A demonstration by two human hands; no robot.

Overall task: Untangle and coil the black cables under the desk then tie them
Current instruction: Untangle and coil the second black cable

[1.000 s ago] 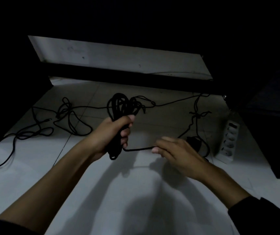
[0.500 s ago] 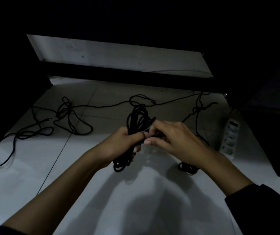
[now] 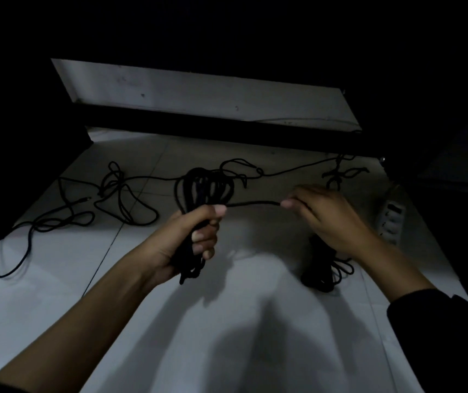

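It is dark here, and the pale tiled floor runs under a desk at twelve o'clock. The left hand sits near the middle, with its fingers curled tight around a coil of black cable. The loops stick up above the fist and hang down below it, so the coil stands up and down. One free end of the cable goes out from the fist sideways, toward three o'clock. The right hand pinches that end with its fingertips, and the bit between the two hands looks pulled straight. The right hand is the one on the loose end, so it looks like the one to wrap it around the coil. More loose cables lie on the floor at nine o'clock. A dark bundle lies under the right wrist, and a white power strip lies at three o'clock.
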